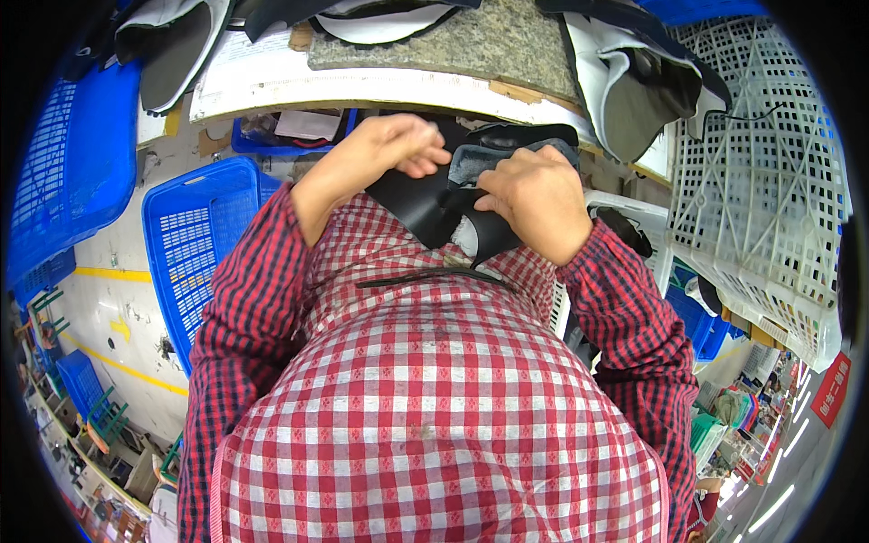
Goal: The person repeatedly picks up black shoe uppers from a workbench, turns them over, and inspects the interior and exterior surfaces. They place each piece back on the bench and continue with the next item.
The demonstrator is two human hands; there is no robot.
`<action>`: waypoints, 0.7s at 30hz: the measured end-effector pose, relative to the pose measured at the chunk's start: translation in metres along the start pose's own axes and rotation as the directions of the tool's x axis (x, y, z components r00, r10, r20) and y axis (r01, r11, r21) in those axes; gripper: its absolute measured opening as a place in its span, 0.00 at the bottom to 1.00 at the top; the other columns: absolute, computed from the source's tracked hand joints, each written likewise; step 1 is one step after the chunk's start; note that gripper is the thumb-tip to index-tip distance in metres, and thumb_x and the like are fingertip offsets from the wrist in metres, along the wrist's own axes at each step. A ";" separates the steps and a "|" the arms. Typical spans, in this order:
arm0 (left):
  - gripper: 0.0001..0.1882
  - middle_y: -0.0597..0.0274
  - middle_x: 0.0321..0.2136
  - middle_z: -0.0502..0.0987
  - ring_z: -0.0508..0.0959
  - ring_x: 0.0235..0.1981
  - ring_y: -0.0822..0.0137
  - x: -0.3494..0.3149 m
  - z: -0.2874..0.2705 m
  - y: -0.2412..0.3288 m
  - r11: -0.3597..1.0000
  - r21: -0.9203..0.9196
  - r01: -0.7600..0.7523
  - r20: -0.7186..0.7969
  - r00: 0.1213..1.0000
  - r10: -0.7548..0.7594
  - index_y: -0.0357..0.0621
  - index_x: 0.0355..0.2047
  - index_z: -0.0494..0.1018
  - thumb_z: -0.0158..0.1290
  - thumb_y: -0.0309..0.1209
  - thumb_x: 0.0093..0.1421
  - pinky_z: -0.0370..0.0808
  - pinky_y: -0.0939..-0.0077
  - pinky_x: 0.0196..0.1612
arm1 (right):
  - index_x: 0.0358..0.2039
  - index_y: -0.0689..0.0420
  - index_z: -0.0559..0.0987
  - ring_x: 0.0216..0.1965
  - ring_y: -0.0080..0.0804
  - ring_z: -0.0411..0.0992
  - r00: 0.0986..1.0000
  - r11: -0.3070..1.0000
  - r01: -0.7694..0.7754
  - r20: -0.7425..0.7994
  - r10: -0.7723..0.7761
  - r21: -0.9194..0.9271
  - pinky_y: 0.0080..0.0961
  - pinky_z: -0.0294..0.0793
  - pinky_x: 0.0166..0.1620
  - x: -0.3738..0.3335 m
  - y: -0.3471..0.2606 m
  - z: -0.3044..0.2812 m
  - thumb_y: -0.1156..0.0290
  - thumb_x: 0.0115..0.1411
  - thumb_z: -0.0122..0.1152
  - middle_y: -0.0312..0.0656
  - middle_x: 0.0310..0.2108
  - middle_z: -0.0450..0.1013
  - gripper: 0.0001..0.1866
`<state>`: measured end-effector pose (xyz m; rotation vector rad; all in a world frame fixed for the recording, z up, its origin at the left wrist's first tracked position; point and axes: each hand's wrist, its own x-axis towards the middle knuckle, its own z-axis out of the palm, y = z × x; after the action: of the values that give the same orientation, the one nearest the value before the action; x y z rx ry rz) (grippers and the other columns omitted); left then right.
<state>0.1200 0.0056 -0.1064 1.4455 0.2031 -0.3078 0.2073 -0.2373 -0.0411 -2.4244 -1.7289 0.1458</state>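
Note:
Over my lap lies a black leather shoe upper (410,201), smooth outside, with a grey lined part (466,166) folded up and a patch of white lining (465,237) near its lower edge. My right hand (536,199) is closed on the grey lined part, fingers bent down over its edge. My left hand (398,147) hovers just left of it, above the leather, fingers loosely curled and slightly apart; nothing shows in them. The right fingertips are partly hidden behind the knuckles.
Ahead is a white worktable (262,80) with a grey stone slab (444,45). More uppers (634,90) hang over its edge. A blue basket (199,226) stands left, a white perforated crate (769,172) right. Beneath the table sits a blue bin (243,138).

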 end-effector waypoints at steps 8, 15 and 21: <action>0.11 0.68 0.38 0.78 0.78 0.40 0.77 -0.004 0.032 -0.031 0.958 0.264 -0.112 -0.184 0.969 0.164 0.37 0.47 0.84 0.63 0.29 0.67 0.75 0.84 0.44 | 0.29 0.47 0.84 0.34 0.31 0.75 0.995 0.996 0.083 -0.062 -0.081 0.037 0.34 0.68 0.42 0.002 0.007 0.009 0.59 0.50 0.74 0.30 0.25 0.78 0.09; 0.12 0.56 0.32 0.84 0.81 0.34 0.74 0.013 0.057 -0.014 0.959 0.151 -0.240 -0.079 0.964 0.254 0.35 0.43 0.84 0.59 0.33 0.69 0.77 0.74 0.39 | 0.35 0.49 0.86 0.37 0.34 0.76 0.993 0.953 0.105 0.014 -0.114 0.283 0.35 0.70 0.48 -0.004 0.034 0.000 0.56 0.54 0.74 0.33 0.28 0.77 0.13; 0.13 0.46 0.19 0.80 0.84 0.24 0.56 0.034 0.056 -0.015 0.935 0.350 0.061 -0.216 0.976 0.017 0.36 0.34 0.84 0.60 0.35 0.61 0.80 0.62 0.34 | 0.24 0.49 0.77 0.31 0.28 0.72 0.965 0.975 0.187 -0.164 -0.205 -0.117 0.30 0.69 0.39 -0.019 -0.014 0.000 0.66 0.52 0.64 0.32 0.24 0.70 0.05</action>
<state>0.1446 -0.0540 -0.1253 1.8390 0.3543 -0.2110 0.1884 -0.2506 -0.0392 -2.2353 -1.9213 -0.1784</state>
